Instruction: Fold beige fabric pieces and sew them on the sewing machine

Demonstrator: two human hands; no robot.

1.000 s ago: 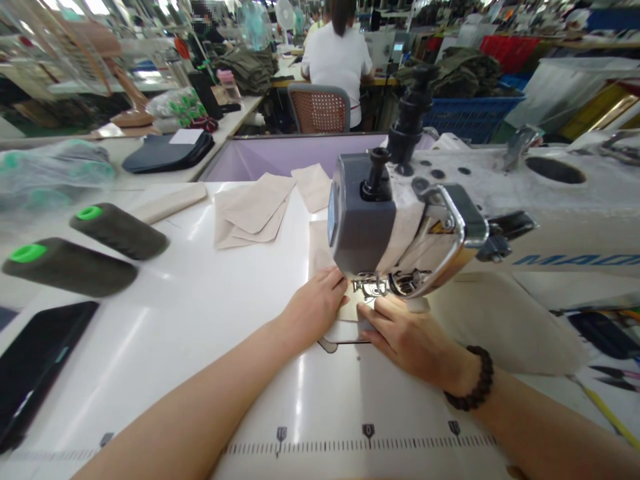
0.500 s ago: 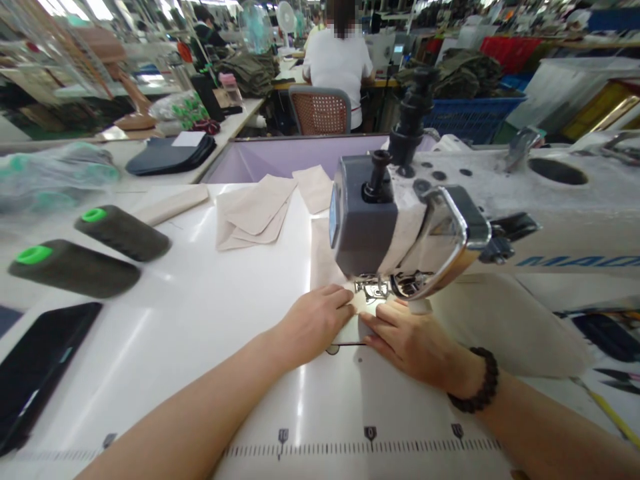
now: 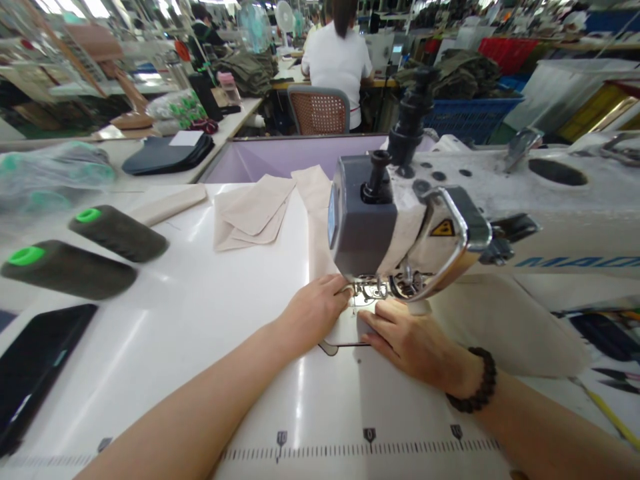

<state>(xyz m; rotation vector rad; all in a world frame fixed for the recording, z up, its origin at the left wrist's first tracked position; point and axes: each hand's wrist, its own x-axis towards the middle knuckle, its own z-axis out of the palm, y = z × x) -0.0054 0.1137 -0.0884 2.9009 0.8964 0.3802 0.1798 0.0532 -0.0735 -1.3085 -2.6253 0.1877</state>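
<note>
Beige cloth (image 3: 320, 233) runs from behind the sewing machine head (image 3: 367, 217) toward the presser foot (image 3: 373, 290). At the left of the foot is my left hand (image 3: 317, 308), its fingers curled together at the cloth's near end; what lies under the fingertips is hidden. My right hand (image 3: 413, 337) rests palm down to the right of the lit metal plate (image 3: 347, 330), fingers slightly apart, with a dark braided bracelet on the wrist. A larger beige piece (image 3: 505, 327) spreads out right of that hand.
Folded beige pieces (image 3: 255, 213) lie behind on the left. Two dark thread cones (image 3: 117, 233) and a black phone (image 3: 43, 367) are at the far left. Scissors (image 3: 617, 380) sit at the right edge. A person in white (image 3: 337, 60) sits beyond the purple divider.
My left hand has shifted slightly left and away from me, baring more of the plate. The cloth by the foot has moved back. The lever behind the finger guard has shifted, showing a yellow warning label.
</note>
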